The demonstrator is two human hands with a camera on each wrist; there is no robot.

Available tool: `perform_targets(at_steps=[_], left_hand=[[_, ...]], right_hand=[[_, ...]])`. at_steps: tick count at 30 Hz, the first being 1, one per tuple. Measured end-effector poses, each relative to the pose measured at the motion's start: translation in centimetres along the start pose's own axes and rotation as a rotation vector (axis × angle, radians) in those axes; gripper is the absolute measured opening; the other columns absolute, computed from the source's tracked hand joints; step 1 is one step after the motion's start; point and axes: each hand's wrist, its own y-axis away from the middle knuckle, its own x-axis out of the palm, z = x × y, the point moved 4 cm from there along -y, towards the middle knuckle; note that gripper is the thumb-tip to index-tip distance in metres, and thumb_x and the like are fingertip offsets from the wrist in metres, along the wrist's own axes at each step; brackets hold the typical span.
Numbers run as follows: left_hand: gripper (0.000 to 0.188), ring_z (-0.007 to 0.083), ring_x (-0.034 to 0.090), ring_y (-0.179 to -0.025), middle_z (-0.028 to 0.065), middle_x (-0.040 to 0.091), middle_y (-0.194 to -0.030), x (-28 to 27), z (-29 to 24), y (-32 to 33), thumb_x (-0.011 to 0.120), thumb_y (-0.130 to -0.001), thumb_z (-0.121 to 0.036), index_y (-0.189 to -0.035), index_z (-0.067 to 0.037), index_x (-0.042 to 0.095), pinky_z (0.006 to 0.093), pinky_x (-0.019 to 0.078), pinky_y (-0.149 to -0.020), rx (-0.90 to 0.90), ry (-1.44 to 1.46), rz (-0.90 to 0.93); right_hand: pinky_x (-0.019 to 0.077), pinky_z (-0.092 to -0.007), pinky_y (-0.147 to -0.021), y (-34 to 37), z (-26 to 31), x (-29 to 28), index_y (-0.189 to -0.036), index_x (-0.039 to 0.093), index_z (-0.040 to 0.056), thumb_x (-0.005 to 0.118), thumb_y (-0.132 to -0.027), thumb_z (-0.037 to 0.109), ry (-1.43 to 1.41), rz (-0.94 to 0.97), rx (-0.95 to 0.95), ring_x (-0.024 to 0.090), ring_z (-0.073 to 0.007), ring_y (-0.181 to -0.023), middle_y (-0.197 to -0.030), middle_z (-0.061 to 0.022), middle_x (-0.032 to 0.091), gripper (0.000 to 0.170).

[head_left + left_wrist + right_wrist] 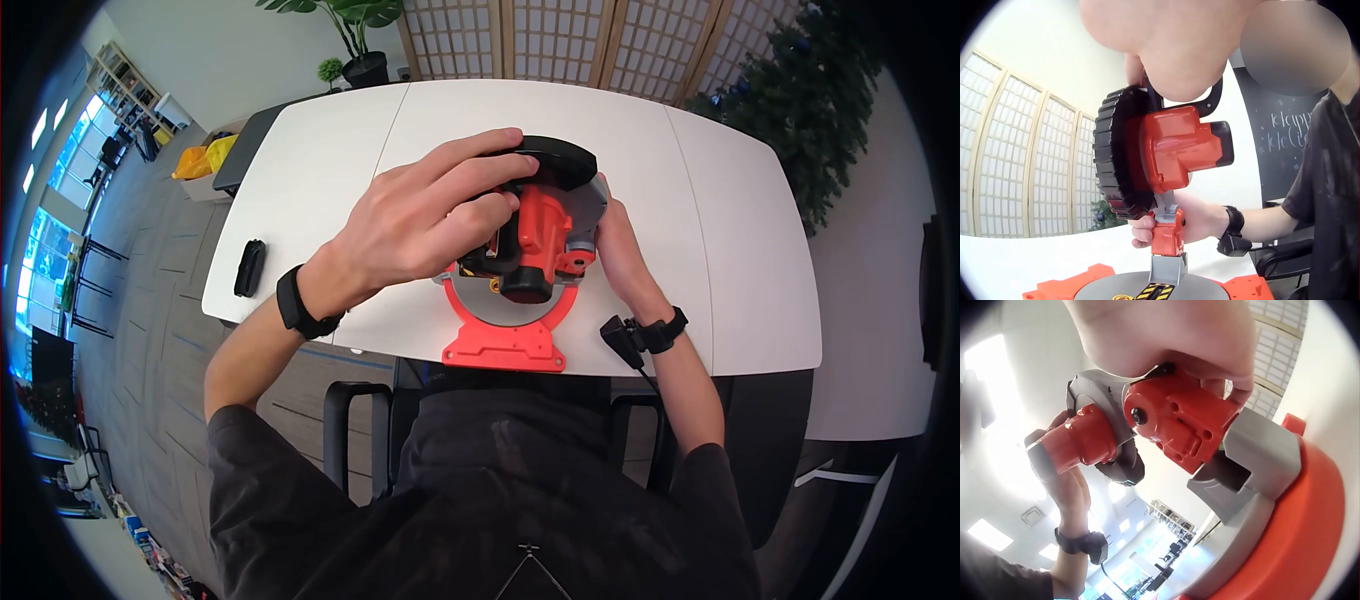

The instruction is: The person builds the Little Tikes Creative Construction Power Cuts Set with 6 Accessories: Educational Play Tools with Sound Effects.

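Observation:
A red and grey toy miter saw [540,235] stands on the white table in front of me. My left hand [430,215] grips it from above at the black handle [1212,99], with fingers reaching over the black blade guard [1124,153]. Its red motor housing [1175,147] has a black end cap. Lower down, my right hand [1194,219] wraps around the red hinge block [1179,415] that joins the saw head to the grey bracket [1263,453]. The head is raised above the round grey turntable [1204,289], which sits in the red base [505,345].
A small black case-like object [250,268] lies at the table's left side. The white table [300,180] has its front edge close to my body. A potted plant [366,70] and a folding screen [560,45] stand behind, with a Christmas tree [800,100] to the right.

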Motion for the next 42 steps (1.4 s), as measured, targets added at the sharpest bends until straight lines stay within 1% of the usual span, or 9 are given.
perform_targets(at_steps=[1,4,11,17,22,29,36,38,42], left_hand=[[0.033,0.0450,0.072,-0.113,0.0234,0.074,-0.116,0.0,-0.1,0.1,0.077,-0.083,0.002,-0.105,-0.002,0.052,0.0433,0.0662,-0.073,0.008,-0.006,0.000],[0.032,0.0444,0.072,-0.112,0.0224,0.074,-0.114,0.0,-0.3,0.1,0.076,-0.085,0.003,-0.105,-0.003,0.052,0.0419,0.0658,-0.069,0.032,-0.021,0.008],[0.027,0.0422,0.073,-0.110,0.0191,0.074,-0.109,0.1,-1.1,0.2,0.076,-0.084,0.003,-0.099,-0.004,0.055,0.0389,0.0646,-0.061,0.073,-0.026,0.056],[0.021,0.0419,0.073,-0.111,0.0187,0.074,-0.109,0.5,-0.7,0.2,0.074,-0.084,-0.003,-0.096,-0.003,0.057,0.0387,0.0655,-0.064,0.044,-0.021,0.052],[0.026,0.0421,0.073,-0.111,0.0203,0.074,-0.111,0.5,-0.7,0.4,0.075,-0.081,-0.003,-0.098,-0.002,0.056,0.0391,0.0662,-0.067,0.030,0.016,0.091],[0.027,0.0429,0.072,-0.113,0.0260,0.072,-0.121,0.5,-0.9,0.6,0.075,-0.081,-0.003,-0.095,-0.002,0.052,0.0408,0.0669,-0.070,0.032,0.025,0.079],[0.026,0.0427,0.072,-0.114,0.0259,0.073,-0.120,0.4,-0.9,1.3,0.075,-0.082,-0.002,-0.094,-0.001,0.052,0.0407,0.0673,-0.072,0.008,0.037,0.084],[0.026,0.0427,0.072,-0.114,0.0257,0.073,-0.120,0.4,-1.0,1.3,0.075,-0.082,-0.002,-0.094,-0.001,0.052,0.0406,0.0673,-0.072,0.008,0.042,0.080],[0.025,0.0430,0.072,-0.115,0.0255,0.073,-0.120,0.6,-1.0,1.7,0.074,-0.083,-0.003,-0.094,-0.002,0.052,0.0405,0.0671,-0.071,0.003,0.047,0.069]], right_hand=[[0.0334,-0.0310,-0.060,0.0,0.1,0.1,-0.078,0.054,0.0017,0.030,-0.113,0.058,0.008,-0.010,-0.022,0.034,-0.0104,-0.062,-0.068,0.0039,0.043,0.071],[0.0345,-0.0306,-0.061,0.2,0.6,0.6,-0.079,0.056,0.0012,0.036,-0.114,0.053,-0.065,0.000,-0.018,0.034,-0.0099,-0.065,-0.069,0.0038,0.044,0.066],[0.0346,-0.0302,-0.061,0.5,0.1,0.9,-0.080,0.057,0.0006,0.038,-0.114,0.050,-0.112,0.013,-0.034,0.035,-0.0092,-0.065,-0.069,0.0038,0.045,0.063],[0.0353,-0.0301,-0.061,0.1,-1.7,0.3,-0.081,0.057,-0.0008,0.038,-0.113,0.049,-0.047,0.041,-0.021,0.036,-0.0086,-0.065,-0.068,0.0039,0.044,0.063],[0.0331,-0.0314,-0.059,0.4,-0.7,0.9,-0.078,0.054,0.0003,0.039,-0.113,0.048,-0.073,0.016,0.022,0.035,-0.0079,-0.063,-0.067,0.0047,0.042,0.061],[0.0322,-0.0317,-0.057,-0.5,-1.7,0.9,-0.069,0.050,0.0034,0.042,-0.111,0.049,-0.134,0.009,-0.008,0.035,-0.0080,-0.062,-0.064,0.0054,0.041,0.062],[0.0303,-0.0318,-0.056,-0.4,-1.2,1.2,-0.068,0.047,0.0052,0.041,-0.111,0.049,-0.088,-0.060,-0.091,0.033,-0.0080,-0.061,-0.063,0.0058,0.039,0.062],[0.0298,-0.0312,-0.056,-0.3,-1.3,1.3,-0.069,0.050,0.0047,0.041,-0.111,0.049,-0.092,-0.063,-0.097,0.033,-0.0075,-0.061,-0.063,0.0062,0.039,0.062],[0.0289,-0.0301,-0.055,-0.1,-1.4,1.6,-0.076,0.061,0.0024,0.040,-0.112,0.049,-0.126,-0.087,-0.063,0.033,-0.0063,-0.060,-0.062,0.0073,0.039,0.063]])
